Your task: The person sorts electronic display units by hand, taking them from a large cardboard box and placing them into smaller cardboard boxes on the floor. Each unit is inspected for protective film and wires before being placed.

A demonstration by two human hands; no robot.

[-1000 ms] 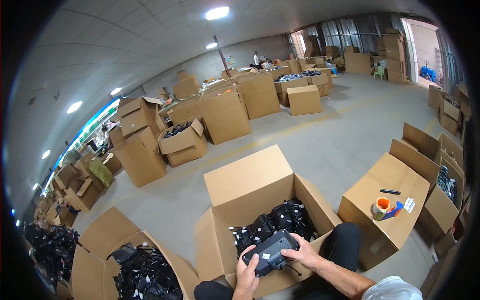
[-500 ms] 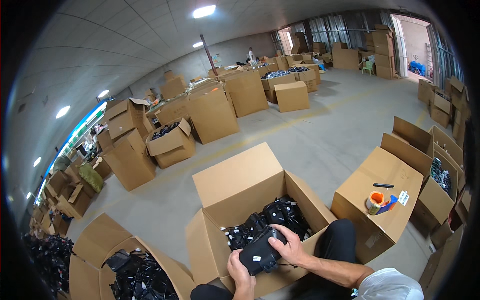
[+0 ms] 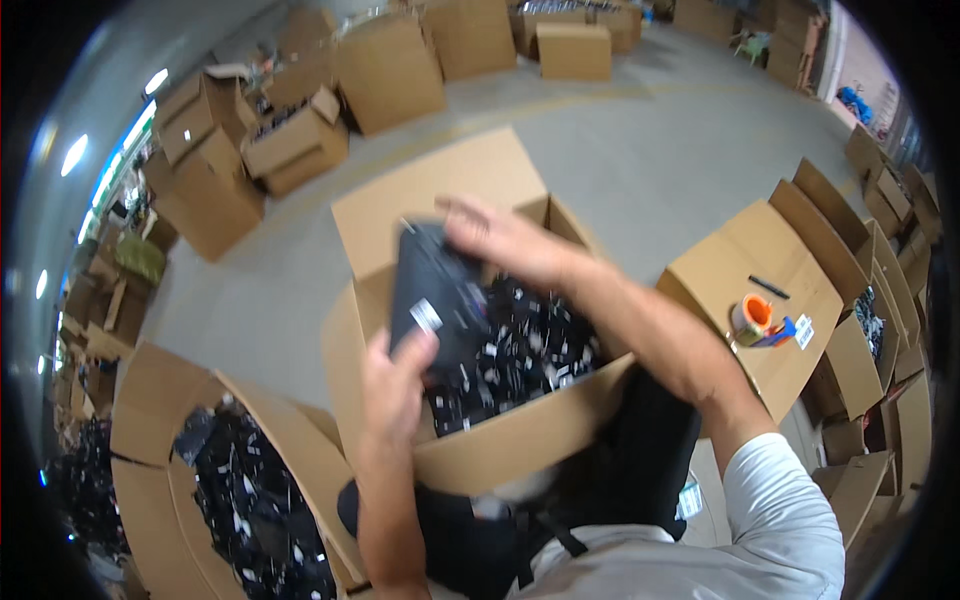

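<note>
My left hand [image 3: 392,385] grips a black plastic case-like device [image 3: 428,310] with a white label, the thumb lying across its near face. The device stands tilted on end over the left part of an open cardboard box [image 3: 520,425]. At its upper corner is my right hand [image 3: 490,238], blurred by motion, with the fingers stretched out. It looks close to or against the device; contact is not clear. Inside the box lie many black parts with cables and small white tags [image 3: 530,345], partly hidden behind the device and my right forearm.
At left stands another open box [image 3: 165,465] holding black parts. On the right, a closed carton [image 3: 735,265] carries an orange-centred tape roll [image 3: 753,312], a blue tape dispenser [image 3: 785,330] and a black pen [image 3: 769,287]. Large cartons [image 3: 390,75] line the far side of the grey floor.
The view has tipped downward. The device has turned from lying across both hands to standing on end, farther left. My right hand has moved from its near side to its upper corner.
</note>
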